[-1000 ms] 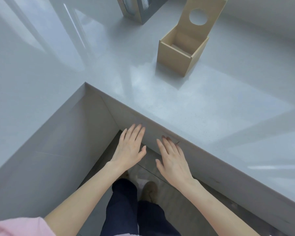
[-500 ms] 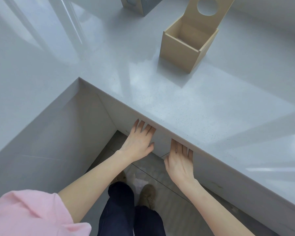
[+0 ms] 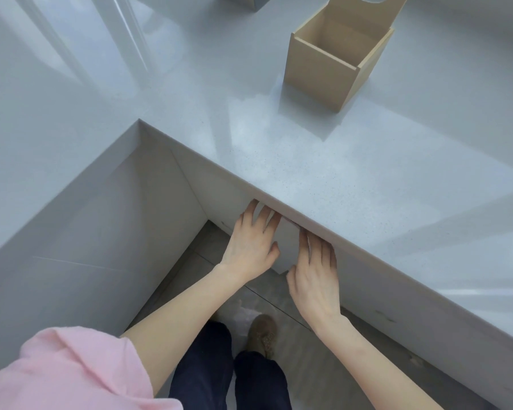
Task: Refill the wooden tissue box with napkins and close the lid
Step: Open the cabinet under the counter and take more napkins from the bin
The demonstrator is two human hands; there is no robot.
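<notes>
While the box (image 3: 332,59) stands open on the counter (image 3: 323,179), both hands (image 3: 251,247) (image 3: 316,279) reach under its edge, fingers spread, tips hidden.

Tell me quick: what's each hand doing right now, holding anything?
Left hand: open, fingers spread, holding nothing visible.
Right hand: open, holding nothing visible; fingertips hidden under the countertop edge.
</notes>
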